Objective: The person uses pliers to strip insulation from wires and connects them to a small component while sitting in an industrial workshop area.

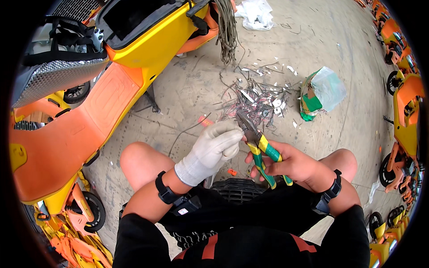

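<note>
My left hand (213,147), in a white knitted glove, is closed in a pinch beside the pliers' jaws. Whatever sits between its fingertips is too small or hidden to make out. Bare, my right hand (295,164) grips combination pliers (262,149) by their green and yellow handles, the metal head pointing away from me and to the left. Past the pliers, a heap of cut wire pieces and white scraps (257,103) lies on the concrete floor. A thin dark wire (183,131) curves along the floor left of my gloved hand.
A yellow and orange scooter (156,42) stands at the left, a bundle of grey cables (227,31) hanging at its end. Right of the heap is a green and clear plastic bag (328,91). A white bag (257,15) lies far off. More scooters (407,116) line the right side.
</note>
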Motion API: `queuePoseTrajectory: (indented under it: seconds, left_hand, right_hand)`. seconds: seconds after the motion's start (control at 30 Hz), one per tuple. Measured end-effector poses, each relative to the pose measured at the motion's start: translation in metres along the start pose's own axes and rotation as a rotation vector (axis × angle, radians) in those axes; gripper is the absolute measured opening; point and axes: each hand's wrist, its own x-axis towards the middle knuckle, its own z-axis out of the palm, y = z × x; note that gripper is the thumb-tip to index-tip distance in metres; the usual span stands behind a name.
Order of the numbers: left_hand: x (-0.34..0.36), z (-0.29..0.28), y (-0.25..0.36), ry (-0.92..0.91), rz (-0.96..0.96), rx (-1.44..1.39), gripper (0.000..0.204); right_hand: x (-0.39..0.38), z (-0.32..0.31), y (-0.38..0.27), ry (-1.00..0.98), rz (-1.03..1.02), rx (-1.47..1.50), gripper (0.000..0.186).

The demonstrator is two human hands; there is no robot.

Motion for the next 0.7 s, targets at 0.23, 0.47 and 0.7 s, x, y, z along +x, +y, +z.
queuePoseTrajectory:
  seconds: [0.23,0.47,0.7]
  left_hand:
    - [-0.001,0.0,-0.001,-0.034,0.049,-0.019,0.016]
    - [0.0,-0.005,-0.001,-0.019,0.022,0.022,0.017]
    - [0.003,-0.004,-0.002,0.032,0.004,0.2,0.017]
  right_hand:
    - [0.001,-0.007,0.005,-0.114,0.026,0.242,0.063]
    - [0.002,-0.003,0.004,-0.049,-0.031,0.02,0.063]
    - [0.007,-0.008,0.017,0.064,-0.146,-0.238,0.061]
